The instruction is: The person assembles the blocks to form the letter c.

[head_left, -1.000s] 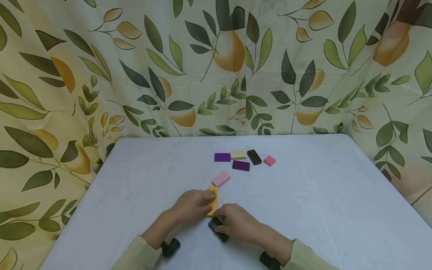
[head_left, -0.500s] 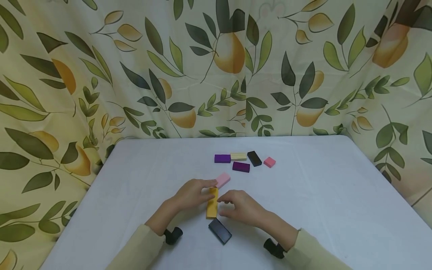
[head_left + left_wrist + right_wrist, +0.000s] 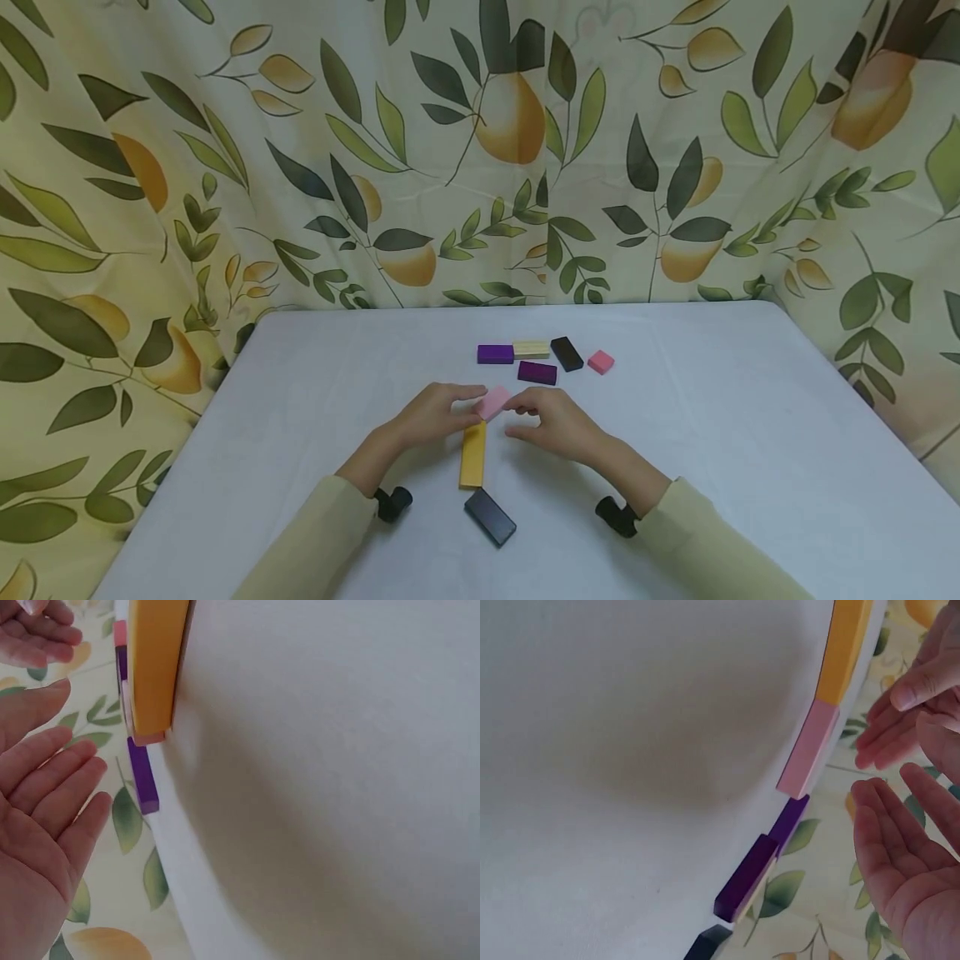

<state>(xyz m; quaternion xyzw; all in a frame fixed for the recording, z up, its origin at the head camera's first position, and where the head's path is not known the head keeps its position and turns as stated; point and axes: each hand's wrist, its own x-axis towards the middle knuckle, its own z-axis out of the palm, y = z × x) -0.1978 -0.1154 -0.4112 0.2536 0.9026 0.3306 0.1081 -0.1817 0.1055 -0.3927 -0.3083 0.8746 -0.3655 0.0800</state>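
Note:
A light pink block (image 3: 493, 403) lies aslant between my two hands, at the far end of a long yellow block (image 3: 472, 456). My left hand (image 3: 429, 414) is on its left side, fingertips right at its edge; in the left wrist view the fingers (image 3: 64, 776) look straight and hold nothing. On the other side my right hand (image 3: 558, 425) has its fingertips close to the pink block's right end. The right wrist view shows that hand's fingers (image 3: 881, 825) extended, with nothing gripped. Nearer to me, a black block (image 3: 491, 517) lies at an angle beside the yellow block's near end.
Farther back lie a purple block (image 3: 496, 355), a cream block (image 3: 532, 350), a dark purple block (image 3: 537, 372), a dark brown block (image 3: 567, 354) and a small coral-pink block (image 3: 601, 362). All rest on a white-covered table (image 3: 712, 433), with a leaf-patterned curtain (image 3: 465, 233) behind it.
Both hands have moved away from me, from the yellow and black blocks up to the pink one. The right hand has let go of the black block.

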